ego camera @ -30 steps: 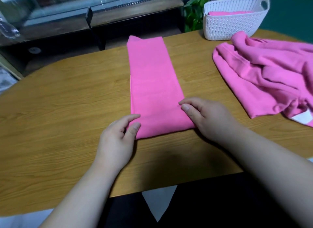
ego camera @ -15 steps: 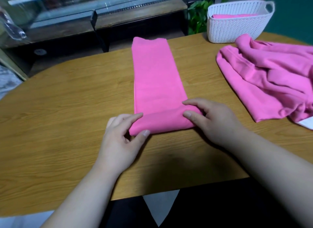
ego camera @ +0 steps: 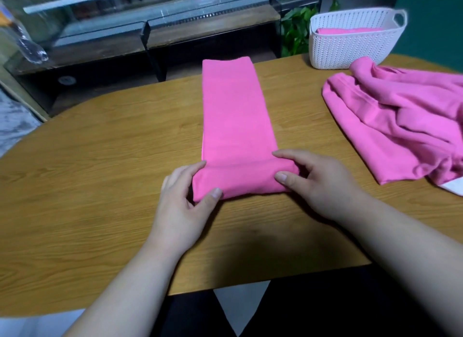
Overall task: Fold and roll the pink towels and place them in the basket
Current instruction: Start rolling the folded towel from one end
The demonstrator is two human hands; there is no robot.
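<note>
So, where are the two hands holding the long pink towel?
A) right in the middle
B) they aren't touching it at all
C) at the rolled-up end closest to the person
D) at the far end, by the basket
C: the left hand and the right hand each pinch one side of the rolled-up near end of the folded pink towel.

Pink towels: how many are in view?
3 at least. A folded towel lies mid-table, left hand and right hand gripping its rolled near end; a second towel lies inside the basket; a crumpled heap at right may hide more.
</note>
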